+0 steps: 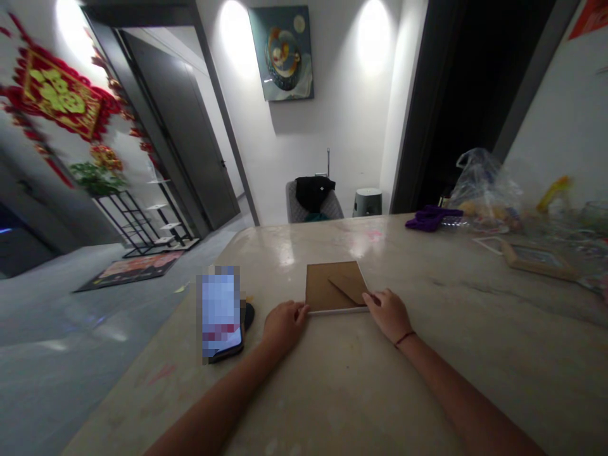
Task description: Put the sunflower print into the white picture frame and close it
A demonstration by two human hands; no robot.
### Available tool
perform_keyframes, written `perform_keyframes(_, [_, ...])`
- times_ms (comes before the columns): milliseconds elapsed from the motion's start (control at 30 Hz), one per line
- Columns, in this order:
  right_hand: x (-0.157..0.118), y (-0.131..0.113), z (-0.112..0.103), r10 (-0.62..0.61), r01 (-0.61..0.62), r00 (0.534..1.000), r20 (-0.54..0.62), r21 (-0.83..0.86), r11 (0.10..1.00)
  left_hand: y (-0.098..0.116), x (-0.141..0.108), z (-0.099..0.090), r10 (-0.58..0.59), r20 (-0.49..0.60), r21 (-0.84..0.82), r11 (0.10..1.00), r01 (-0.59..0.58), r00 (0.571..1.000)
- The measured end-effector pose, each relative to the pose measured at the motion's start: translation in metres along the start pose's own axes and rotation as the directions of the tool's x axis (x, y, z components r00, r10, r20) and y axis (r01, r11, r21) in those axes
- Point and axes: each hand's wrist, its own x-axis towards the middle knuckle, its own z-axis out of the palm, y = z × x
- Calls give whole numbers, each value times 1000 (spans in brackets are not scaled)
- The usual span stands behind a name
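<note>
A square picture frame (pixel 327 285) with a brown backing board and a thin white edge lies on the table in front of me, back side up. A narrow dark strip, perhaps its stand, runs aslant across the board. My left hand (pixel 285 324) rests on the table with its fingers curled against the near left corner of the frame. At the near right corner, my right hand (pixel 390 315) is closed, thumb and fingers pinching the frame's edge beside the strip's lower end. The undersides of both hands' fingers are hidden.
Left of my left arm a phone (pixel 222 316) with a lit, blurred-out screen leans on a dark round stand (pixel 247 315). At the table's far right are a purple cloth (pixel 430 218), a clear plastic bag (pixel 487 190) and a wooden frame (pixel 539 261). A chair (pixel 291 202) stands beyond.
</note>
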Motion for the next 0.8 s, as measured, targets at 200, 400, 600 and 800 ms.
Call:
perform_keyframes(200, [-3,-22,0,198,-100,978,-65,688,719,6,-4,0,79,-13,-41,996,-79,997])
perform_keyframes(400, [-14,-47,-13,245,-97,966,-88,750,654,8,-5,1,108,11,-43,993,-107,994])
perform_keyframes(600, [-18,-55,-18,234,-46,961,-147,750,660,8,-5,0,133,14,-69,989,-132,991])
perform_keyframes(800, [-18,-53,-10,225,-43,966,-124,785,618,10,-5,-1,169,36,-36,985,-168,985])
